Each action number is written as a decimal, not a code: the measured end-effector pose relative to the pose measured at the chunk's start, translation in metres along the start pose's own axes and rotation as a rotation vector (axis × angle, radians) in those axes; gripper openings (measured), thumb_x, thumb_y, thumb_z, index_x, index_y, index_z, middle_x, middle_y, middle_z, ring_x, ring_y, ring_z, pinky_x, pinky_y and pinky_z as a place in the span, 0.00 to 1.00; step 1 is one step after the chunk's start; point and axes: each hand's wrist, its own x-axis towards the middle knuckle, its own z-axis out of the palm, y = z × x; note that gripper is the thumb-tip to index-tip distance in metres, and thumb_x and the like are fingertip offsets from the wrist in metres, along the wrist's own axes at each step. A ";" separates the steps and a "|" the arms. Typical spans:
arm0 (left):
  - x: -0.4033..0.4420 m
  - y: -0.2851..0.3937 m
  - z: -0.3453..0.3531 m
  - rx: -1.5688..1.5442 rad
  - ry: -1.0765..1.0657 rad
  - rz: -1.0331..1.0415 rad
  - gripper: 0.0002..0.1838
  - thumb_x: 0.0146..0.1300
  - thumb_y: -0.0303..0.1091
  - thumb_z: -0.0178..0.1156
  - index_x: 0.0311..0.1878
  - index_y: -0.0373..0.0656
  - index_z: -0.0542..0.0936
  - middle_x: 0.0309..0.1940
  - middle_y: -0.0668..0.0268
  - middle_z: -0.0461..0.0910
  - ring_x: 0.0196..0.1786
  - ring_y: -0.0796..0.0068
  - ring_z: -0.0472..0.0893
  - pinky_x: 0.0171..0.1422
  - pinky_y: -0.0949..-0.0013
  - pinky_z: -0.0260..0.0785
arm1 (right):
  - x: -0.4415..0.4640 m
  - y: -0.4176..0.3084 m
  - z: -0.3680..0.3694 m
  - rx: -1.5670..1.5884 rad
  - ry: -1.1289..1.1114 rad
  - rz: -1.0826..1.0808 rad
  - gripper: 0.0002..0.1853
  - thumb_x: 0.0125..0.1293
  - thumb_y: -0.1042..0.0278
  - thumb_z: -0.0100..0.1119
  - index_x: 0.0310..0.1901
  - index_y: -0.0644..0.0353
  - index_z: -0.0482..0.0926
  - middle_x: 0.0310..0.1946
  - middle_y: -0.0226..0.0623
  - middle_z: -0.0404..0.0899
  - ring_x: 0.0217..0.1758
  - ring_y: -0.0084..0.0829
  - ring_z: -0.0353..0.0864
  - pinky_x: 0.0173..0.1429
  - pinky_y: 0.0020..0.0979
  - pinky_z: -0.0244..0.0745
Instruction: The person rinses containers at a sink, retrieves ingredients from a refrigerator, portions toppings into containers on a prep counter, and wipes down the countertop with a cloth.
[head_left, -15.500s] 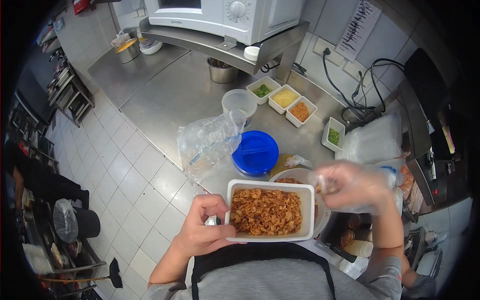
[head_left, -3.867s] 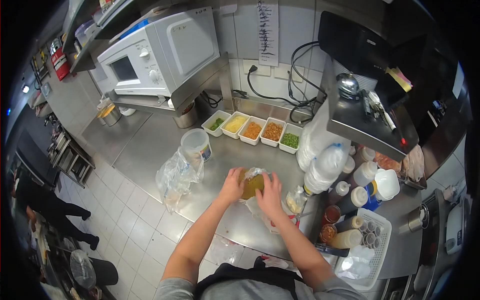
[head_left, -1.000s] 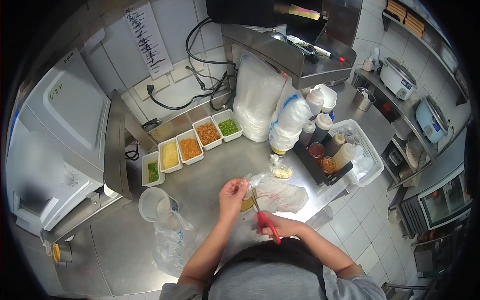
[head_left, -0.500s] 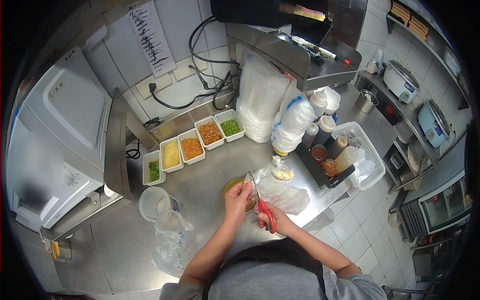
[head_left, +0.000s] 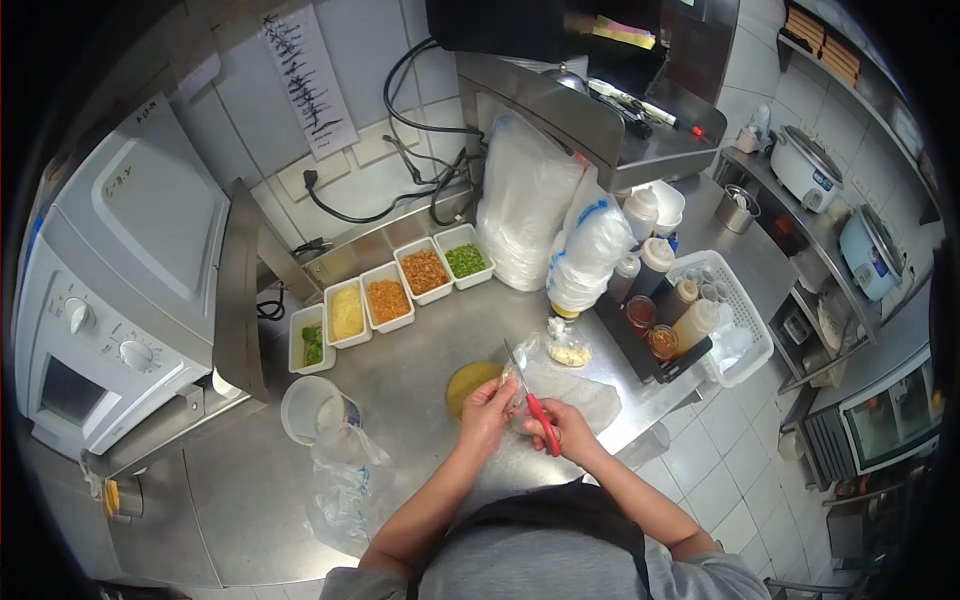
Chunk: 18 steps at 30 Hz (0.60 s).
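My left hand pinches the gathered end of a clear plastic bag over the steel counter. In my right hand are red-handled scissors, their blades pointing up and away beside the pinched plastic. A round yellow-green item lies flat on the counter just behind my left hand. To the right, a whitish bag with red writing lies partly behind my right hand. A small knotted bag with pale yellow contents sits beyond it.
Several white tubs of toppings line the back wall. An empty clear bucket and a crumpled bag are at left. Stacked plastic bags, sauce bottles and a white basket stand right; a microwave is far left.
The scissors, absent from the frame several seconds ago, are in my right hand. Since half a second ago both hands have shifted slightly right and nearer, uncovering more of the yellow-green item.
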 end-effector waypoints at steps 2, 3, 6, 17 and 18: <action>-0.001 0.004 -0.001 -0.001 0.041 -0.008 0.09 0.65 0.39 0.65 0.42 0.45 0.82 0.33 0.75 0.81 0.31 0.86 0.76 0.35 0.78 0.69 | 0.006 0.005 -0.007 -0.057 0.032 -0.009 0.21 0.64 0.58 0.66 0.52 0.62 0.75 0.20 0.30 0.77 0.20 0.19 0.76 0.22 0.21 0.66; 0.000 0.003 -0.003 0.005 0.027 -0.007 0.09 0.65 0.39 0.65 0.42 0.46 0.82 0.33 0.75 0.81 0.32 0.86 0.76 0.36 0.78 0.69 | 0.009 0.007 -0.008 -0.086 0.044 -0.013 0.21 0.64 0.59 0.67 0.52 0.62 0.75 0.20 0.30 0.78 0.20 0.20 0.76 0.22 0.22 0.66; 0.005 -0.003 -0.008 0.025 0.002 -0.014 0.09 0.65 0.39 0.65 0.43 0.47 0.83 0.33 0.75 0.81 0.33 0.86 0.77 0.37 0.77 0.70 | 0.018 0.004 -0.006 -0.090 0.056 -0.016 0.21 0.65 0.57 0.65 0.52 0.63 0.75 0.20 0.31 0.78 0.20 0.19 0.77 0.21 0.21 0.66; 0.062 0.085 -0.035 0.160 0.198 0.091 0.13 0.65 0.45 0.64 0.45 0.47 0.79 0.36 0.72 0.81 0.38 0.80 0.80 0.33 0.75 0.72 | 0.044 -0.028 -0.058 -1.238 0.008 0.302 0.35 0.52 0.51 0.68 0.60 0.55 0.69 0.60 0.50 0.68 0.69 0.48 0.62 0.65 0.50 0.66; 0.077 0.104 -0.038 0.196 0.238 0.109 0.15 0.66 0.45 0.63 0.47 0.46 0.77 0.37 0.70 0.80 0.39 0.78 0.81 0.35 0.74 0.74 | 0.046 -0.026 -0.058 -1.239 -0.024 0.295 0.36 0.52 0.51 0.68 0.61 0.55 0.68 0.60 0.50 0.67 0.69 0.48 0.61 0.65 0.51 0.65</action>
